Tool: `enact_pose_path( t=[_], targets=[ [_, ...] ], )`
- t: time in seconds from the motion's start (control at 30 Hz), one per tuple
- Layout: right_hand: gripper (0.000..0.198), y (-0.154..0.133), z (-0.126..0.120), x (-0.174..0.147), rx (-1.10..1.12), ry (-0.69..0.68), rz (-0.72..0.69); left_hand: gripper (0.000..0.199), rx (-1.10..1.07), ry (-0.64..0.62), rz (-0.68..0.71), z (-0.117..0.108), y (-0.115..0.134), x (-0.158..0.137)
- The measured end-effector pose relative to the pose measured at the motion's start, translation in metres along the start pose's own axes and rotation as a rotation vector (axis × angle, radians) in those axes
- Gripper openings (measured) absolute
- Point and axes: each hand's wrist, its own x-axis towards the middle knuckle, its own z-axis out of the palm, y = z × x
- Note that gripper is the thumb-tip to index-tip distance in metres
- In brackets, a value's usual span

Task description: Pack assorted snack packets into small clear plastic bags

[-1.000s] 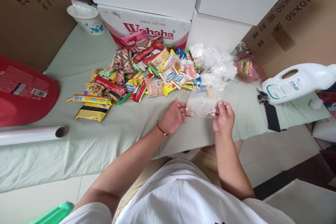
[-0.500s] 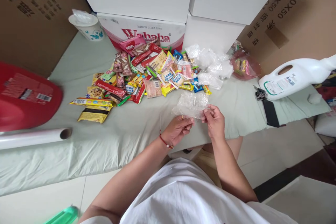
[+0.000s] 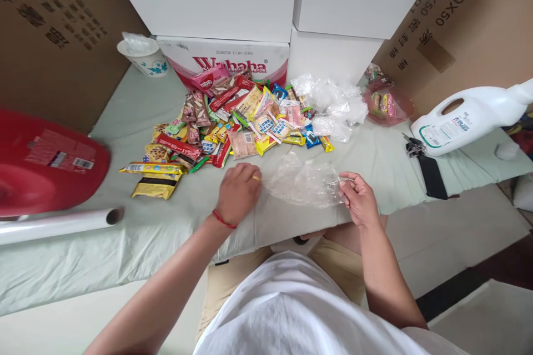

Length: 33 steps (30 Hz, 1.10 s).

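Observation:
A thin clear plastic bag (image 3: 306, 180) lies spread over the cloth in front of me. At its right edge, my right hand (image 3: 358, 198) pinches the film between thumb and fingers. My left hand (image 3: 239, 191), with a red cord on the wrist and a ring, is back-up beside the bag's left end. Its fingertips are hidden beneath it, so whether it grips the film does not show. Just beyond both hands is a heap of wrapped snacks (image 3: 250, 122), with a pale pink packet (image 3: 242, 145) closest to my left hand.
Crumpled clear bags (image 3: 337, 105) lie right of the snacks, beside a pink bowl (image 3: 389, 102). A white jug (image 3: 466, 119), keys and a black phone-like object (image 3: 432, 176) are farther right. A red container (image 3: 50, 161), a film roll (image 3: 62, 224) and a paper cup (image 3: 145, 58) stand left. Boxes wall the back.
My hands have moved apart: the left went leftward and turned back-up, the right shifted slightly right. The clear bag has spread out wider and flatter between them.

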Motion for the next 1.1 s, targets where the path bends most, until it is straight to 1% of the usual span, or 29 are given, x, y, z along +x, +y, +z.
enact_pose_path(
  t=[0.07, 0.13, 0.2, 0.3, 0.37, 0.4, 0.47, 0.57, 0.63, 0.7, 0.77, 0.8, 0.87, 0.93, 0.97, 1.03, 1.07, 1.1],
  targets=[
    [0.040, 0.006, -0.009, -0.001, -0.067, -0.039, -0.014, 0.015, 0.089, 0.089, 0.021, -0.006, -0.017, -0.009],
    [0.039, 0.012, -0.014, -0.002, -0.144, -0.108, -0.019, 0.014, 0.145, 0.130, 0.033, -0.009, -0.028, -0.021],
    [0.040, 0.019, -0.014, -0.002, -0.224, -0.166, -0.032, 0.015, 0.164, 0.107, 0.054, -0.010, -0.030, -0.035],
    [0.041, 0.027, -0.013, -0.001, -0.390, -0.194, -0.068, 0.016, 0.115, -0.001, 0.068, -0.009, -0.027, -0.057],
    [0.044, 0.031, -0.012, 0.000, -0.485, -0.181, -0.077, 0.019, 0.046, -0.053, 0.028, -0.012, -0.024, -0.069],
    [0.045, 0.033, -0.012, 0.002, -0.516, -0.150, -0.076, 0.022, 0.012, -0.052, -0.010, -0.016, -0.023, -0.072],
    [0.048, 0.035, -0.012, 0.009, -0.563, -0.049, -0.081, 0.028, -0.036, 0.003, -0.105, -0.026, -0.020, -0.076],
    [0.051, 0.034, -0.008, 0.026, -0.635, 0.106, -0.147, 0.023, -0.102, 0.154, -0.216, -0.043, -0.008, -0.073],
    [0.050, 0.033, -0.003, 0.041, -0.657, 0.145, -0.212, 0.021, -0.224, 0.185, -0.208, -0.049, 0.006, -0.068],
    [0.043, 0.031, 0.004, 0.056, -0.676, 0.109, -0.244, 0.022, -0.396, 0.126, -0.145, -0.049, 0.025, -0.063],
    [0.029, 0.029, 0.009, 0.066, -0.682, 0.003, -0.223, 0.024, -0.560, 0.026, -0.097, -0.043, 0.044, -0.059],
    [0.023, 0.028, 0.010, 0.068, -0.669, -0.047, -0.210, 0.024, -0.632, -0.017, -0.101, -0.040, 0.054, -0.057],
    [0.018, 0.024, 0.011, 0.066, -0.613, -0.104, -0.210, 0.023, -0.780, -0.078, -0.172, -0.032, 0.072, -0.054],
    [0.018, 0.019, 0.009, 0.056, -0.550, -0.098, -0.255, 0.019, -0.959, -0.140, -0.305, -0.024, 0.087, -0.049],
    [0.017, 0.016, 0.008, 0.049, -0.532, -0.088, -0.288, 0.015, -1.066, -0.189, -0.398, -0.020, 0.094, -0.045],
    [0.015, 0.011, 0.007, 0.030, -0.519, -0.066, -0.370, 0.008, -1.310, -0.327, -0.625, -0.012, 0.106, -0.035],
    [0.014, 0.009, 0.007, 0.020, -0.528, -0.053, -0.422, 0.008, -1.431, -0.394, -0.743, -0.008, 0.111, -0.029],
    [0.014, 0.007, 0.008, 0.009, -0.548, -0.040, -0.482, 0.013, -1.537, -0.446, -0.844, -0.005, 0.116, -0.022]
  ],
)
